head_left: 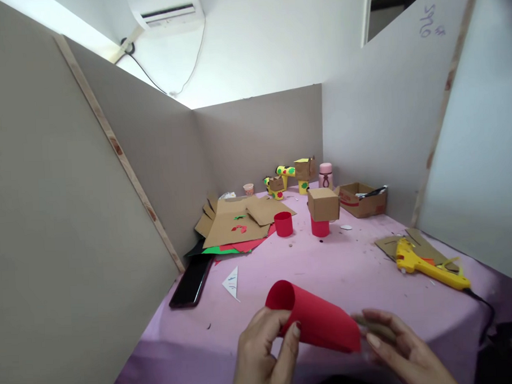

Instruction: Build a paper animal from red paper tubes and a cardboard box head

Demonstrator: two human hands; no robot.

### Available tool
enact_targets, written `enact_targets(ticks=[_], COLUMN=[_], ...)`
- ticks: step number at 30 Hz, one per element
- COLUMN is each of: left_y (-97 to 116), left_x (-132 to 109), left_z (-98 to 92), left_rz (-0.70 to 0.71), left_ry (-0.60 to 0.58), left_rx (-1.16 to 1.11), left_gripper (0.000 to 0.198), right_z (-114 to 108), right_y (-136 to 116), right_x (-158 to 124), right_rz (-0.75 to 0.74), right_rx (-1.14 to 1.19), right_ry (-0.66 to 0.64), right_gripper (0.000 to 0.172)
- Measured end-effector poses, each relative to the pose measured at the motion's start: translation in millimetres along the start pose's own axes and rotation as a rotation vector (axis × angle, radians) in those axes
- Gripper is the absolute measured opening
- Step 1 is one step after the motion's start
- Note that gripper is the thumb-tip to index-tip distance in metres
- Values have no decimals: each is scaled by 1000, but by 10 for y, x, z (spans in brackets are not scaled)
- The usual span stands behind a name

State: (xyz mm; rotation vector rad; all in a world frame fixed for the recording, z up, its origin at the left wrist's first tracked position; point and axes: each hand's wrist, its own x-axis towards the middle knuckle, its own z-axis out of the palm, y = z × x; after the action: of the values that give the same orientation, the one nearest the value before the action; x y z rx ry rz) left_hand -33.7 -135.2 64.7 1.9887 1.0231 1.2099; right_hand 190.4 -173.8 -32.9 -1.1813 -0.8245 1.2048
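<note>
A rolled red paper tube (321,316) lies tilted above the table's near edge, its open end facing left. My left hand (269,350) is closed round that open end, thumb in front. At the tube's right end is my right hand (400,344), fingers and thumb pinched on a thin brownish piece (378,329) that is blurred and partly covered by the fingers. I cannot tell whether this piece touches the tube. Farther back stand a short red paper cylinder (283,225) and a cardboard box (323,205) resting on another red cylinder (320,227).
A yellow glue gun (429,266) lies on cardboard at right, its cord trailing off the edge. Cardboard sheets (227,219) and a phone (192,282) lie left. Yellow paper figures (285,172), a pink bottle (325,176) and an open box (360,201) stand behind. Grey panels enclose the table.
</note>
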Motion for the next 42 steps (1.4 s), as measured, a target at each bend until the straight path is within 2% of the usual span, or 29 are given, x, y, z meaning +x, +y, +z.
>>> enact_targets(ticks=[2, 4, 6, 7, 8, 9, 11, 15, 20, 23, 26, 33, 39, 42], left_y=[69, 118, 152, 166, 179, 189, 195, 143, 117, 170, 214, 183, 173, 201], left_x=[34, 78, 129, 155, 180, 204, 248, 350, 537, 637, 675, 630, 639, 671], left_z=[-25, -21, -1, 9, 14, 15, -2, -85, -215, -230, -162, -57, -38, -18], left_rz=[143, 239, 282, 285, 274, 248, 151, -86, -200, -160, -81, -35, 68, 128], left_ry=[-103, -257, -409, -468, -513, -547, -584, -624, -695, -736, -737, -722, -705, -700], left_rx=[111, 174, 195, 190, 179, 169, 161, 9, -205, -150, -59, 25, 173, 250], left_gripper=[16, 17, 16, 15, 14, 14, 12, 15, 29, 22, 9, 5, 6, 7], right_z=[-23, 31, 142, 204, 262, 309, 361, 323, 286, 352, 439, 490, 480, 474], right_y=[-139, -366, -625, -744, -844, -919, -988, -902, -840, -888, -922, -897, -880, -859], right_x=[-27, -80, -125, -135, -134, -124, -84, 13, 86, 96, 90, 78, 73, 91], right_rz=[-209, -426, -746, -887, -993, -1030, -992, -726, -526, -491, -494, -294, -274, -262], right_rx=[-256, -515, -722, -813, -888, -936, -955, -790, -603, -569, -562, -510, -536, -548], right_ry=[94, 55, -94, -185, -263, -311, -369, -400, -397, -365, -387, -469, -509, -493], right_gripper=[40, 46, 49, 44, 35, 22, 7, 6, 13, 18, 22, 25, 35, 28])
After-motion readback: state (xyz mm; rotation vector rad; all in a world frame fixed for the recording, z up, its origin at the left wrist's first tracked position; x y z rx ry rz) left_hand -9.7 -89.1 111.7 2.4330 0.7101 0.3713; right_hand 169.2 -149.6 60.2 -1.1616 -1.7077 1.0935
